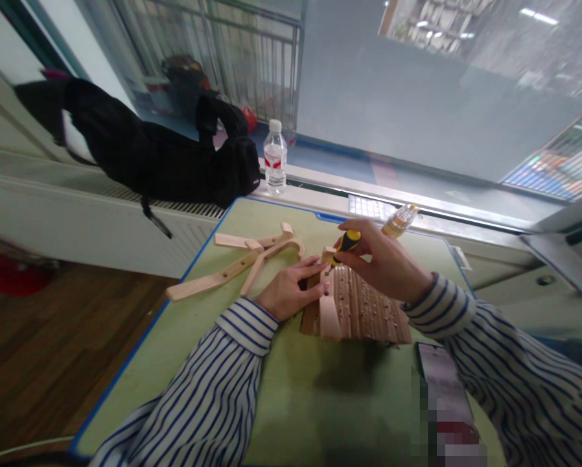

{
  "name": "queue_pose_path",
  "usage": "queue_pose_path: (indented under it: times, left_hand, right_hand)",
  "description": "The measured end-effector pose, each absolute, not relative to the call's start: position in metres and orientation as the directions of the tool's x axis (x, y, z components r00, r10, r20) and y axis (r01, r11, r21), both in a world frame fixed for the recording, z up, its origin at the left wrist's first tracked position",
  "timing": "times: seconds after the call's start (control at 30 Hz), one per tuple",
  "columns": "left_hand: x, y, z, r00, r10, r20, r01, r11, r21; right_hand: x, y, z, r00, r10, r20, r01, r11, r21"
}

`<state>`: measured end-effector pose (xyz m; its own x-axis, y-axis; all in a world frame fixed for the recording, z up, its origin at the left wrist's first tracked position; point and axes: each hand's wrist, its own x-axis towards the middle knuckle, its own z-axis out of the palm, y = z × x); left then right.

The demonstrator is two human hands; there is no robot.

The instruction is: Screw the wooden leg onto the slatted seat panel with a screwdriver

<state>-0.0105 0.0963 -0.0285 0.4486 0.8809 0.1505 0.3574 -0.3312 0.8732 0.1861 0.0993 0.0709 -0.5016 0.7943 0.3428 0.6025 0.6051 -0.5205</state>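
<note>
A slatted wooden panel (pixel 369 311) with a pale wooden side piece lies on the green table (pixel 208 363). My left hand (pixel 291 292) rests against the panel's left edge, fingers curled on the wood. My right hand (pixel 383 263) is closed on a yellow-and-black screwdriver (pixel 345 245), whose tip points down at the panel's top left corner.
Curved wooden parts (pixel 242 263) lie left of the panel. A small amber bottle (pixel 400 220) stands behind my right hand. A water bottle (pixel 275 157) and a black bag (pixel 155 155) sit on the window ledge. A phone (pixel 441 383) lies at the near right.
</note>
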Motion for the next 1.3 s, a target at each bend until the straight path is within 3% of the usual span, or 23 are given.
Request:
queue_pose_path:
  times: [0.4, 0.7, 0.93, 1.1, 1.3]
  left_hand:
    - [-0.01, 0.094, -0.027, 0.44, 0.886, 0.146, 0.361, -0.324, 0.875]
    - [-0.011, 0.096, -0.03, 0.461, 0.864, 0.202, 0.306, -0.368, 0.878]
    - [-0.012, 0.095, -0.029, 0.442, 0.879, 0.178, 0.332, -0.344, 0.878]
    - [-0.012, 0.095, -0.028, 0.442, 0.882, 0.165, 0.337, -0.334, 0.88]
    - [-0.012, 0.096, -0.029, 0.452, 0.875, 0.175, 0.336, -0.348, 0.875]
  right_hand:
    - [0.185, 0.096, 0.063, -0.433, 0.805, 0.407, 0.621, 0.593, -0.513]
    - [0.179, 0.094, 0.061, -0.516, 0.704, 0.488, 0.617, 0.701, -0.358]
    - [0.183, 0.091, 0.062, -0.507, 0.752, 0.421, 0.605, 0.659, -0.447]
    - [0.182, 0.092, 0.057, -0.41, 0.81, 0.419, 0.596, 0.586, -0.549]
    - [0.182, 0.092, 0.055, -0.378, 0.815, 0.439, 0.611, 0.576, -0.543]
